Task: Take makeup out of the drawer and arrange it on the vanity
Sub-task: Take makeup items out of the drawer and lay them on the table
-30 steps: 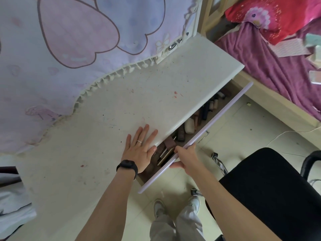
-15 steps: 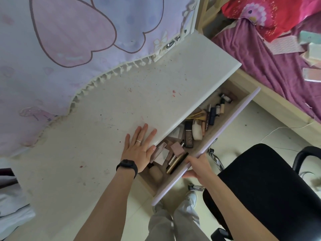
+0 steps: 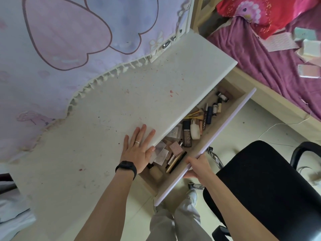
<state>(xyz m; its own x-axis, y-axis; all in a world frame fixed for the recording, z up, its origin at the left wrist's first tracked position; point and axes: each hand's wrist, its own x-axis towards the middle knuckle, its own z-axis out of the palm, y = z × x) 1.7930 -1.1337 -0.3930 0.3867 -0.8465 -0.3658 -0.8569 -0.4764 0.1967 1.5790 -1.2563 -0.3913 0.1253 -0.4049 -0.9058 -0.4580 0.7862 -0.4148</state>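
From the head view, the left hand (image 3: pixel 138 150) lies flat on the white surface (image 3: pixel 104 119) at its front edge, fingers straight and apart, with a ring (image 3: pixel 137 142) on one finger and a black wristband (image 3: pixel 126 168) on the wrist. The right hand (image 3: pixel 198 166) is curled round the lilac front of the drawer (image 3: pixel 225 123), which stands open below the surface. The makeup (image 3: pixel 210 113) lies loose inside the drawer. A dark bottle (image 3: pixel 187 136) reads "UNNY", just beside a white tube (image 3: pixel 194 130). A slim stick (image 3: pixel 203 121) carries letters too small to read. Near the left thumb sits a pink square compact (image 3: pixel 176 147). A black chair (image 3: pixel 260 180) stands at right, near a bed (image 3: pixel 260 58) with a purple cover.
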